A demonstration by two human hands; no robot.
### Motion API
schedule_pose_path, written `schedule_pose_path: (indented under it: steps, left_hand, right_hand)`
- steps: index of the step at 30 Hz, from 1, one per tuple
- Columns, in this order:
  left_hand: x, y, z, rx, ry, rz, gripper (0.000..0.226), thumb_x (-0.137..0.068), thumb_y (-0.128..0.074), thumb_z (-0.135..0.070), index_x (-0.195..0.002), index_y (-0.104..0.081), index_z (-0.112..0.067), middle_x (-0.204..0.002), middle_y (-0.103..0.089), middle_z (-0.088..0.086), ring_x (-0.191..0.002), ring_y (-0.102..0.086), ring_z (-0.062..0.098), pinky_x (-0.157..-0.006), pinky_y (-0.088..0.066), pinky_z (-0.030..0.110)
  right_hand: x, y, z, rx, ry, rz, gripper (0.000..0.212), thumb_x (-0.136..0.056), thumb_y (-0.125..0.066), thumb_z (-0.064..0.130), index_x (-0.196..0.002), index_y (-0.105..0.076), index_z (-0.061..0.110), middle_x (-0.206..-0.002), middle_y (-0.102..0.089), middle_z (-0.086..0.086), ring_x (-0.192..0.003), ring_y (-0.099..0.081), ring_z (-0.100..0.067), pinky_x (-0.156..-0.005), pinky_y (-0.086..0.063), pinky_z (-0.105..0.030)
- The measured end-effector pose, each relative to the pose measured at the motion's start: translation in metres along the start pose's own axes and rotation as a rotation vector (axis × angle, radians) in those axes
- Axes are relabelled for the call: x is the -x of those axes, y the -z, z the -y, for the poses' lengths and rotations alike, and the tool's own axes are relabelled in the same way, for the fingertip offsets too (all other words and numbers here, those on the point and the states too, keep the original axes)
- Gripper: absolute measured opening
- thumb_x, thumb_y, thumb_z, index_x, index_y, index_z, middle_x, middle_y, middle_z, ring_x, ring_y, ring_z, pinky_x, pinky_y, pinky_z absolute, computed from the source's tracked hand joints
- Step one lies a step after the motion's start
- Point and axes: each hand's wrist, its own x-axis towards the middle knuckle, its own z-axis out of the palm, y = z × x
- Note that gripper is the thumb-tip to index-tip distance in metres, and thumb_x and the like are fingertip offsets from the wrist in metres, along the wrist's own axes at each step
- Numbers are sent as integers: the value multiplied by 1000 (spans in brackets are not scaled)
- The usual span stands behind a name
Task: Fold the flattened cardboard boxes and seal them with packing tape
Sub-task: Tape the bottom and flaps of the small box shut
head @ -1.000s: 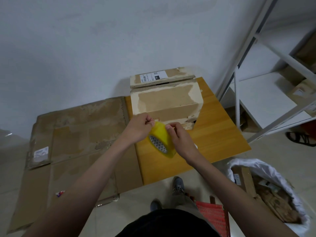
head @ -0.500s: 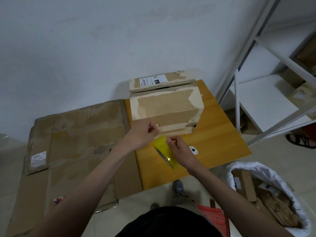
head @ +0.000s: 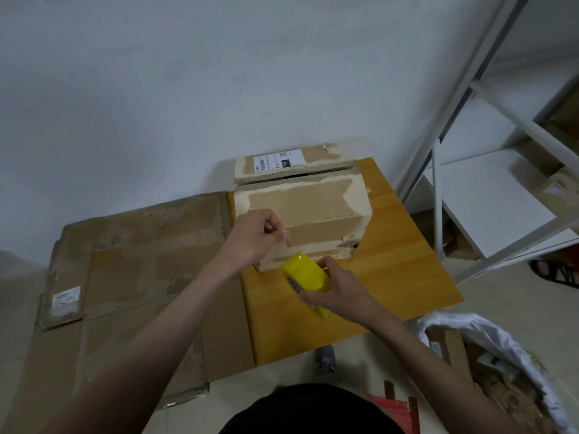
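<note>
Tape roll (head: 308, 274) partly hidden by right hand (head: 336, 291).

Right hand (head: 341, 296) grips yellow packing-tape roll (head: 308, 278). Left hand (head: 255, 238) pinches above it, fingers curled, against folded brown cardboard box (head: 310, 208).

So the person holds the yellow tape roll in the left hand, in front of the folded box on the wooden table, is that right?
Not quite. The head view shows the yellow tape roll gripped in the right hand, not the left. The left hand is raised beside it, fingers pinched. The rest holds: the folded box stands on the wooden table.
</note>
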Motion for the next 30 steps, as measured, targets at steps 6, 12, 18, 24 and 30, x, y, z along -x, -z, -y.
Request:
schedule_pose_path:
  steps: [6,12,18,24,30]
  left_hand:
    - [-19,18,-19,96,18,-102,15,-86,-77,-18,-76,-65,-18,-78,-69,2,-73,-60,13,-70,-50,30]
    - [-33,33,-29,148,66,-152,14,-85,-78,-16,-78,-66,-14,-78,-68,8,-76,-60,19,-77,-52,40]
    - [-47,50,-43,196,55,-154,15,-82,-80,-19,-80,-68,-11,-74,-67,5,-65,-61,12,-63,-49,19]
    - [-61,77,-53,216,45,-220,13,-84,-78,-17,-78,-67,-13,-75,-70,5,-60,-61,8,-65,-52,21]
    - [-66,120,-49,412,-15,-324,10,-88,-73,-14,-82,-66,-9,-81,-66,8,-72,-60,13,-72,-54,23]
  right_hand:
    - [-15,26,21,119,54,-96,42,-90,-67,49,-110,-46,19,-87,-60,-16,-73,-60,-33,-56,-42,-48]
    - [-38,47,33,147,59,-96,45,-86,-68,55,-111,-53,20,-93,-63,-1,-79,-63,-16,-64,-52,-41]
    - [-40,68,32,104,20,-44,50,-71,-72,67,-94,-63,23,-88,-69,4,-77,-66,-9,-66,-58,-35]
    - [-38,111,47,2,43,151,58,-65,-87,50,-114,-58,35,-107,-68,11,-92,-68,-5,-80,-60,-40]
    - [-56,155,98,65,194,36,53,-70,-88,40,-109,-51,46,-105,-59,22,-86,-62,10,-63,-56,-16]
